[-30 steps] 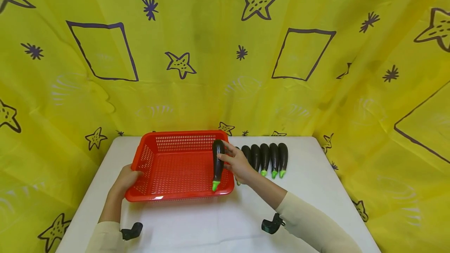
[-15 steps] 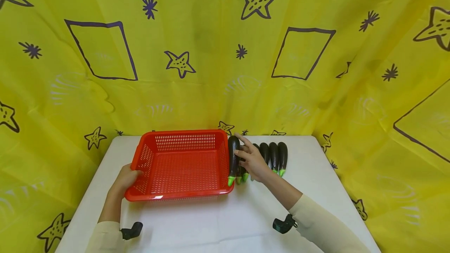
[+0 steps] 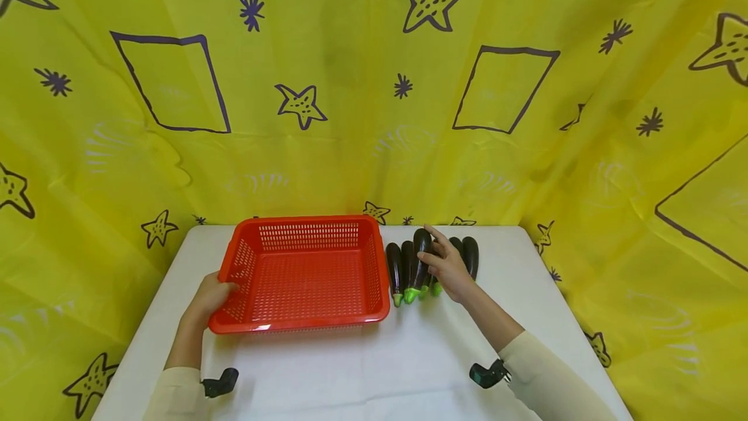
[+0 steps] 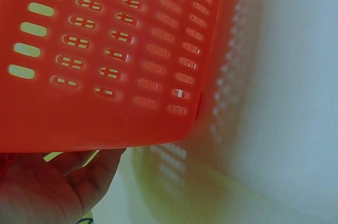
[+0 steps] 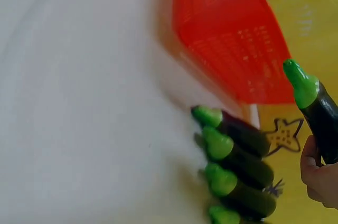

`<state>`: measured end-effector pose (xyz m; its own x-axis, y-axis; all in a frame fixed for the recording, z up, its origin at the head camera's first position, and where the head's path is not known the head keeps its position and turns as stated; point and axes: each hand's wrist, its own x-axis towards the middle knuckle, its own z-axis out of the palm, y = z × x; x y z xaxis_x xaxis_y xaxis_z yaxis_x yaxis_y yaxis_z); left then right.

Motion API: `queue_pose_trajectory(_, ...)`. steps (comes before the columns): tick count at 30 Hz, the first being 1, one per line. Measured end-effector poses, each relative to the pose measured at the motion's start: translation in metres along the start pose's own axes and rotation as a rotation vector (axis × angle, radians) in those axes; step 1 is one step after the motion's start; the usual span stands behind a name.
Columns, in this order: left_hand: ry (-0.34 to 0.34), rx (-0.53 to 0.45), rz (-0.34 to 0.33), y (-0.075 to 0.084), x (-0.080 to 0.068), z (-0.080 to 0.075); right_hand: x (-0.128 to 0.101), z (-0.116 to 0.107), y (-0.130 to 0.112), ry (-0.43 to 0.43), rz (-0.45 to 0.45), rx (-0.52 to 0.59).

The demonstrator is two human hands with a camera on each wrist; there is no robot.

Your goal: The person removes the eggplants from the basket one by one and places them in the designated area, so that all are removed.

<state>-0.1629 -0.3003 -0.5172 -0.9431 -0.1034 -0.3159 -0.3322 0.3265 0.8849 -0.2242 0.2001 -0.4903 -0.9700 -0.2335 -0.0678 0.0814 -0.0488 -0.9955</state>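
Note:
My left hand (image 3: 211, 294) grips the left rim of a red perforated plastic basket (image 3: 298, 327). In the left wrist view, its fingers (image 4: 97, 176) lie at the basket's edge. Nothing lies in the basket. My right hand (image 3: 450, 269) holds a dark eggplant (image 3: 420, 255) with a bright green stem end, raised over a row of other eggplants to the right of the basket. The right wrist view shows this held eggplant (image 5: 322, 118) up off the table, stem end pointing away from the fingers. Part of the row is hidden behind my right hand.
Several eggplants (image 3: 394, 268) lie side by side on the white table (image 3: 327, 375), the leftmost close to the basket's right wall. Yellow sheeting (image 3: 350, 167) with drawn stars and frames stands behind and beside the table.
My right hand has carried the eggplant from over the basket's right side, across its rim, to above the row on the right. The left hand and basket have stayed put.

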Motion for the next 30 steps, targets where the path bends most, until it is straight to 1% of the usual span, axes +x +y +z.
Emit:
queue_pose_trajectory(3,0.001,0.002,-0.003,0.000,0.000,0.000,0.000,-0.013,0.008,0.062,-0.005,-0.039)
queue_pose_trajectory(8,0.008,0.003,0.002,0.000,0.001,0.000,0.000,-0.031,0.016,0.127,0.004,-0.085)
queue_pose_trajectory(15,0.007,0.007,0.000,-0.002,0.001,-0.001,-0.004,-0.042,0.014,0.213,0.076,-0.034)
queue_pose_trajectory(19,0.010,0.016,0.000,-0.002,0.003,-0.001,-0.007,-0.050,0.016,0.276,0.113,-0.040)
queue_pose_trajectory(21,0.011,0.018,0.001,-0.003,0.003,-0.001,-0.008,-0.055,0.017,0.293,0.123,-0.032)
queue_pose_trajectory(28,0.013,0.016,0.003,-0.003,0.003,0.000,-0.008,-0.074,0.014,0.342,0.190,0.076)
queue_pose_trajectory(30,0.013,0.018,-0.002,-0.003,0.004,-0.001,-0.008,-0.079,0.013,0.363,0.197,0.088)
